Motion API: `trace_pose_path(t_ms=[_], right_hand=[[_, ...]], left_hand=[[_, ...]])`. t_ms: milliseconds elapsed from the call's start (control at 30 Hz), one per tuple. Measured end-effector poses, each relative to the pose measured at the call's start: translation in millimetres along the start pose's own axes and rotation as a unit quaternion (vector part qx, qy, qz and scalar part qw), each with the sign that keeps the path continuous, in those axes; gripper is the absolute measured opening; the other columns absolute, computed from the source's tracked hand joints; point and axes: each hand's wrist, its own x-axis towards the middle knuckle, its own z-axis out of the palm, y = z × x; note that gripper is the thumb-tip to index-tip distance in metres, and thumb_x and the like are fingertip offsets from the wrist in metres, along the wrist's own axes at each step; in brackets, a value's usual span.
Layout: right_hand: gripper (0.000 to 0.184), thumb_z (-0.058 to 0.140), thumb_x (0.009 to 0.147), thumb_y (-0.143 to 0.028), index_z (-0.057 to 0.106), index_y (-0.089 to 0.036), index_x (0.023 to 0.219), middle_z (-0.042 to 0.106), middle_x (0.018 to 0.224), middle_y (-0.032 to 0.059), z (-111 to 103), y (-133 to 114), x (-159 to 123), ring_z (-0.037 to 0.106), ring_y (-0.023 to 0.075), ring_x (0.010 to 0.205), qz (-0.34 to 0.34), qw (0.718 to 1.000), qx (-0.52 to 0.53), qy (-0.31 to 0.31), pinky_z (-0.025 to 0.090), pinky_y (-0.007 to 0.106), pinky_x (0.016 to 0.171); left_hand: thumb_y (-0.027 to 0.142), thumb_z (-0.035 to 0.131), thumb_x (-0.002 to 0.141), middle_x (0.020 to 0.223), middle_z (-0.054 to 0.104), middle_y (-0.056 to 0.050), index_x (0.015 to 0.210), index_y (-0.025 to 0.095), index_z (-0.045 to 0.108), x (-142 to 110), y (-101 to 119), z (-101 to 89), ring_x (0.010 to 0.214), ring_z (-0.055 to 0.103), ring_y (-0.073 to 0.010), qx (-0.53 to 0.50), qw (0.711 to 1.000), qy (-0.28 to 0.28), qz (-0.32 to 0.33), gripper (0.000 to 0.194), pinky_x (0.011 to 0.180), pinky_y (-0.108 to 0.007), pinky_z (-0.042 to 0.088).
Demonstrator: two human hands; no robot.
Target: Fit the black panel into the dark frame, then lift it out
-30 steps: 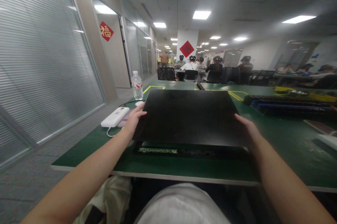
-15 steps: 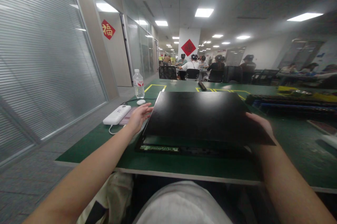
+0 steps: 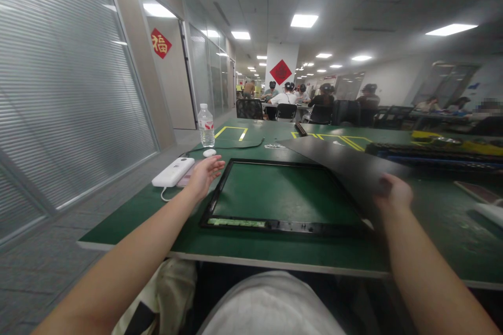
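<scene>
The dark panel (image 3: 334,155) slanted over the right side of the black frame (image 3: 302,227), a corner pointing far left, the right hand (image 3: 396,194) clamped on it, while the sideways-long frame had the left hand (image 3: 204,176), fingers slightly parted, beside its left edge and green tabletop (image 3: 275,247) nearer.

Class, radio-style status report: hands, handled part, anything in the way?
Right hand holding thin black rectangular panel. Left hand open, empty. Black rectangular frame flat on green tabletop; panel hides its far right corner.
</scene>
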Motion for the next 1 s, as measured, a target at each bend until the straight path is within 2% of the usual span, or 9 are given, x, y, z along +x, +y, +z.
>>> trace_pose_path(t_ms=[100,233,367,500,600,700,833,1000], right_hand=[[0.015,0.063,0.064,-0.007,0.057,-0.016,0.075,0.066,0.084,0.0036,2,1,-1,0.065,0.0182,0.083,-0.037,0.996,0.036,0.073,0.056,0.031,0.075],[0.017,0.062,0.063,-0.007,0.057,-0.016,0.077,0.067,0.091,0.0048,0,3,2,0.065,0.0188,0.087,-0.053,0.99,0.034,0.126,0.054,0.028,0.072],[0.019,0.061,0.066,-0.004,0.056,-0.016,0.079,0.067,0.1,0.0063,-4,4,9,0.066,0.017,0.086,-0.052,0.986,0.069,0.143,0.055,0.026,0.068],[0.024,0.057,0.065,0.001,0.055,-0.017,0.08,0.066,0.092,0.0023,-2,6,13,0.066,0.0158,0.082,-0.063,0.977,0.095,0.182,0.057,0.026,0.065],[0.025,0.055,0.066,0.003,0.056,-0.017,0.082,0.065,0.09,0.0002,-1,10,18,0.065,0.0134,0.078,-0.038,0.973,0.108,0.201,0.058,0.025,0.063],[0.028,0.055,0.069,0.004,0.057,-0.018,0.086,0.065,0.091,-0.0013,-2,14,25,0.064,0.0117,0.076,0.011,0.973,0.12,0.199,0.06,0.026,0.065],[0.033,0.05,0.069,0.008,0.057,-0.017,0.09,0.066,0.091,-0.0011,-6,19,32,0.067,0.0122,0.074,0.068,0.975,0.129,0.167,0.062,0.034,0.07],[0.029,0.044,0.077,0.007,0.057,-0.017,0.087,0.068,0.089,0.0009,-9,22,40,0.067,0.011,0.071,0.118,0.976,0.127,0.13,0.061,0.035,0.076]], left_hand=[[0.029,0.072,0.069,0.077,0.072,-0.005,0.09,0.016,0.071,0,-2,-0.1,0.076,0.068,-0.0184,0.027,0.999,-0.015,0.016,0.025,0.067,-0.026,0.047],[0.027,0.074,0.064,0.073,0.071,-0.004,0.087,0.015,0.071,-2,-3,1.8,0.073,0.066,-0.0182,0.041,0.998,-0.031,0.027,0.026,0.066,-0.026,0.046],[0.023,0.076,0.059,0.069,0.069,-0.003,0.084,0.015,0.071,-5,-1,3.4,0.069,0.064,-0.0158,0.051,0.998,-0.035,0.032,0.026,0.063,-0.025,0.045],[0.023,0.077,0.056,0.067,0.068,-0.001,0.082,0.015,0.07,-6,0,4.6,0.066,0.062,-0.014,0.075,0.996,-0.029,0.026,0.029,0.061,-0.023,0.043],[0.024,0.078,0.053,0.068,0.069,-0.001,0.083,0.015,0.071,-6,0,5.6,0.066,0.062,-0.0135,0.092,0.995,-0.029,0.016,0.032,0.062,-0.023,0.044],[0.025,0.079,0.052,0.068,0.069,-0.001,0.083,0.015,0.071,-7,-1,6.2,0.067,0.062,-0.0135,0.102,0.994,-0.033,0.011,0.033,0.063,-0.023,0.044],[0.026,0.08,0.051,0.066,0.069,-0.001,0.083,0.015,0.071,-8,0,6.9,0.066,0.061,-0.0129,0.11,0.993,-0.046,0.01,0.035,0.062,-0.023,0.043],[0.027,0.079,0.051,0.066,0.068,-0.001,0.082,0.016,0.071,-8,0,5.9,0.065,0.061,-0.0137,0.12,0.991,-0.052,0.013,0.034,0.061,-0.024,0.042]])
